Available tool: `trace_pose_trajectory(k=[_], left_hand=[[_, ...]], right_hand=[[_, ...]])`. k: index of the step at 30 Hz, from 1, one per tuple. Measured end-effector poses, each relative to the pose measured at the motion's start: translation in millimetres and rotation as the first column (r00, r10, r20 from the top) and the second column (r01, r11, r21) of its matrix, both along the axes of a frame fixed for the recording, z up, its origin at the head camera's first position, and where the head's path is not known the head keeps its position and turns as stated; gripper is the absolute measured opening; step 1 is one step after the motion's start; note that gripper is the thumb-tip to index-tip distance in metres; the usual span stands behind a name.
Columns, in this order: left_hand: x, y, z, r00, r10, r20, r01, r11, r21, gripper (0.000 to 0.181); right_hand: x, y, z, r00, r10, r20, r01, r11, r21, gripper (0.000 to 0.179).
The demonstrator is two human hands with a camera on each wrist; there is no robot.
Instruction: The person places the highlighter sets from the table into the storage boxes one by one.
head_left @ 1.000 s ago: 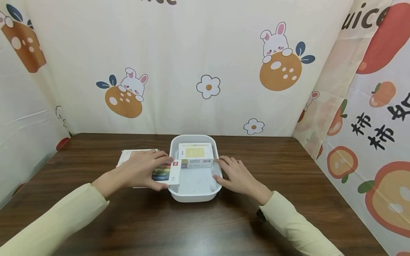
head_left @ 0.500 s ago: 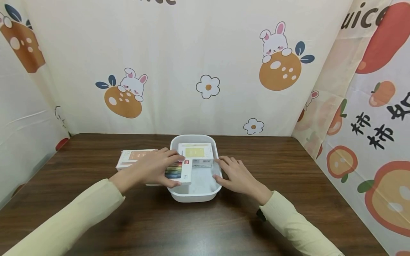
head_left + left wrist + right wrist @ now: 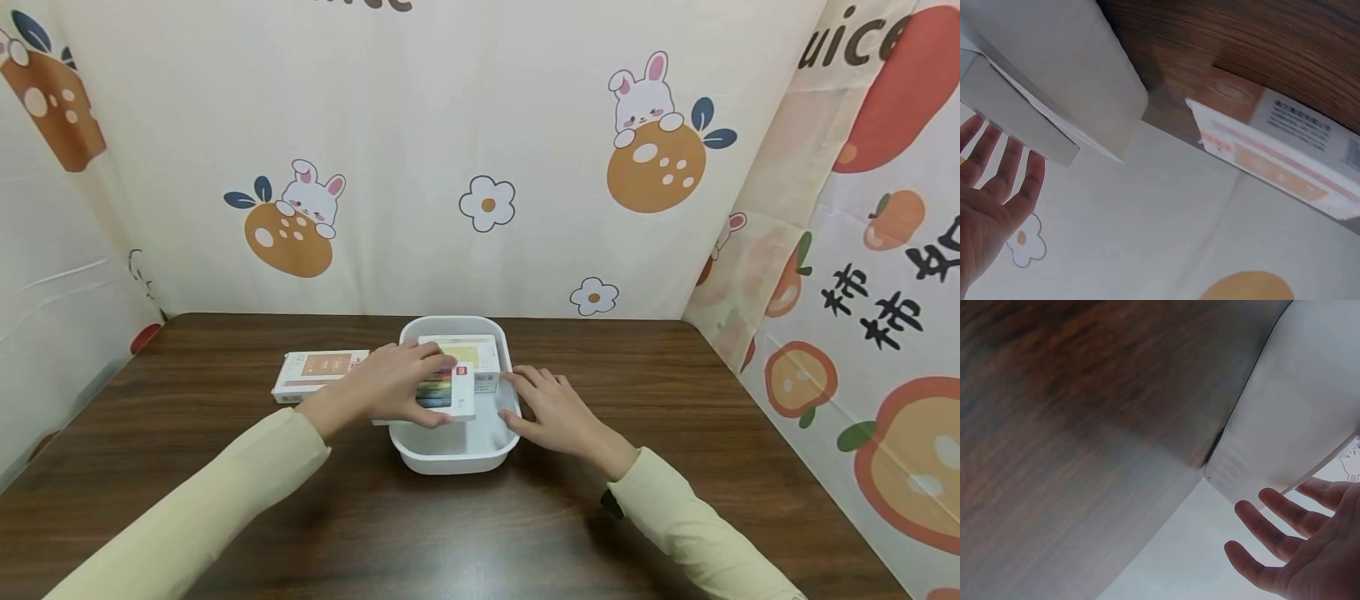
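Observation:
My left hand (image 3: 390,385) grips a white box (image 3: 463,393) with rows of coloured sticks printed on its front, thumb on the near side and fingers over the far side. It hangs over the left part of a white plastic tray (image 3: 454,465). In the left wrist view the fingers lie along one side of this box (image 3: 1019,115), beside the tray's outer wall (image 3: 1085,69). Inside the tray, towards its back, lies another white box (image 3: 487,353) with a yellow-green panel, partly hidden by my left hand. My right hand (image 3: 558,421) touches the tray's right rim with relaxed fingers.
A white box (image 3: 315,371) with an orange-brown panel lies on the dark wooden table (image 3: 480,533), left of the tray. Behind the table hangs a printed curtain (image 3: 412,250), and another cloth (image 3: 862,350) borders the right side.
My left hand has carried the box with coloured sticks rightward, further over the tray. The orange-brown-panelled box behind it shows more now. My right hand and the tray have stayed put.

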State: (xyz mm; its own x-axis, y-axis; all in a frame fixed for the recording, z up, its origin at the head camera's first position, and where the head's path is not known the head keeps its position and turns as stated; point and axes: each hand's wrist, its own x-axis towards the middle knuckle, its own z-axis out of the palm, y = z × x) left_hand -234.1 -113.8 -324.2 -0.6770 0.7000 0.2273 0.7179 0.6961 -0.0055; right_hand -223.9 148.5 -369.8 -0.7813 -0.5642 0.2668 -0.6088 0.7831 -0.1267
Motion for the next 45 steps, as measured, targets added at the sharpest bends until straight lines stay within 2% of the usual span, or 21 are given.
trace_pose_trajectory(k=[5, 11, 16, 22, 27, 36, 45], left_hand=[[-1.7, 8.2, -2.5, 1.0, -0.009, -0.02, 0.009, 1.0, -0.004, 0.07], [-3.7, 14.5, -3.3, 1.0, 0.015, -0.008, -0.015, 1.0, -0.015, 0.07], [-6.7, 19.2, -5.5, 1.0, 0.009, -0.014, -0.009, 1.0, -0.021, 0.069], [-7.0, 24.5, -7.2, 0.999, 0.015, 0.033, -0.014, 1.0, -0.026, 0.069], [-6.1, 26.1, -13.9, 0.997, 0.032, 0.076, -0.029, 0.999, -0.042, 0.07], [-3.8, 28.3, -26.4, 0.998, 0.008, 0.063, -0.005, 0.999, -0.05, 0.071], [-2.4, 33.6, -35.4, 0.996, 0.035, 0.077, -0.029, 0.996, -0.081, 0.074]], right_hand=[[0.1, 0, 0.1, 1.0, 0.0, 0.007, 0.0, 1.0, -0.003, 0.054], [0.4, 0, 0.3, 1.0, 0.003, 0.007, -0.003, 1.0, -0.005, 0.054], [0.2, 1, 0.7, 1.0, 0.005, 0.007, -0.005, 1.0, -0.003, 0.054], [-0.5, 1, 0.5, 1.0, 0.006, 0.012, -0.006, 1.0, -0.001, 0.054], [-0.2, 1, 0.2, 1.0, 0.006, 0.004, -0.006, 1.0, 0.0, 0.053], [0.2, 1, 0.0, 1.0, 0.008, 0.004, -0.008, 1.0, -0.002, 0.052], [0.1, 1, -0.3, 1.0, 0.009, 0.01, -0.009, 1.0, -0.008, 0.052]])
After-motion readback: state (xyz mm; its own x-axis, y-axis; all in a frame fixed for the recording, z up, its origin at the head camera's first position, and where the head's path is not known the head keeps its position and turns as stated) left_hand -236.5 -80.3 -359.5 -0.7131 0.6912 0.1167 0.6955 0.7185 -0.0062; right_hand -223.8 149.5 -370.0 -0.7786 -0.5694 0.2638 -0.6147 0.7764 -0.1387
